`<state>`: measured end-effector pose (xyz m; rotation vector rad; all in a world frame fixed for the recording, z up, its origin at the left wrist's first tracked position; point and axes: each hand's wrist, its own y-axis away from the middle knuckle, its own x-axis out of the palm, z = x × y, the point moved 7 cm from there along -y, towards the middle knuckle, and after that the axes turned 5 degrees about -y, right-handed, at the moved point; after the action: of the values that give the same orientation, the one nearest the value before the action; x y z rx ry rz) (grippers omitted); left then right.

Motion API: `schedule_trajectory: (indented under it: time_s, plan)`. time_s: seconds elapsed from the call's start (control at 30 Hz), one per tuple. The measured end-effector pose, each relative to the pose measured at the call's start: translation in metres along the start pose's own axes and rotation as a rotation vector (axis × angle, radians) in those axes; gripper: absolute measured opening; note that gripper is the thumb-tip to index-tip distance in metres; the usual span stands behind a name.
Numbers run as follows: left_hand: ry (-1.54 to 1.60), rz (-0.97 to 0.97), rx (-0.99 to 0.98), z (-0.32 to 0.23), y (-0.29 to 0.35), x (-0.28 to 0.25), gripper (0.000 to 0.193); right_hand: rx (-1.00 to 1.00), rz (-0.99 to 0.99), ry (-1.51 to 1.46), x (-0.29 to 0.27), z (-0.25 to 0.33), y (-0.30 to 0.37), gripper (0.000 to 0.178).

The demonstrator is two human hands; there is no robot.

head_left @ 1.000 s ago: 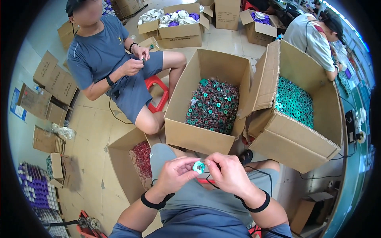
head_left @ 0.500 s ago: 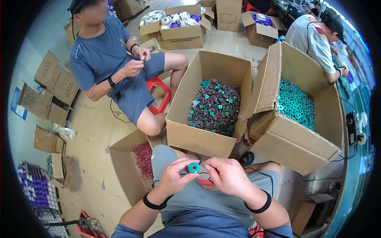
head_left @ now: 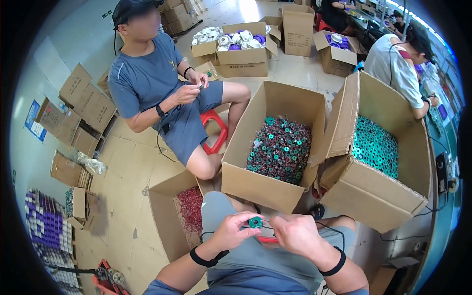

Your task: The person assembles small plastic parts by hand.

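Observation:
Over my lap, my left hand (head_left: pixel 232 232) pinches a small green ring-shaped circuit board (head_left: pixel 255 222) with a round hole in its middle. Its thumb and forefinger grip the board by the rim. Just to the right, my right hand (head_left: pixel 300 235) is closed, knuckles upward, with its fingertips close to the board's right edge. A thin line seems to run between the two; what those fingers hold is too small to make out. Beyond my knees stands a large cardboard box (head_left: pixel 255 189) with mixed green rings and reddish-dark small parts (head_left: pixel 279 152) inside.
At right, another carton (head_left: pixel 376 196) holds many green rings (head_left: pixel 376 147). A low box (head_left: pixel 164 216) with red bits (head_left: pixel 189 206) stands by my left knee. A co-worker (head_left: pixel 147 73) sits on a red stool (head_left: pixel 215 130) across from me; another person (head_left: pixel 393 69) leans over a bench at right.
The whole view has shifted, so everything sits lower and farther right. My right hand has rolled knuckles-up, and the ring board is tilted a little differently in my left fingers.

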<state>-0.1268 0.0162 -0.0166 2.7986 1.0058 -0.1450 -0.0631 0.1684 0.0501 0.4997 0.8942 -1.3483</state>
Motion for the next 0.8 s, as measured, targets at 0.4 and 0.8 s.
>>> schedule_trajectory:
  time_s: [0.4,0.8]
  plan:
    - [0.161,0.112,-0.076,-0.009,-0.004,-0.008,0.035,-0.040,-0.063,-0.053,-0.019,0.014,-0.003,0.010]
    - [-0.528,0.188,0.179,-0.037,-0.012,0.007,0.033,0.003,0.160,-0.008,0.009,0.005,0.017,0.010]
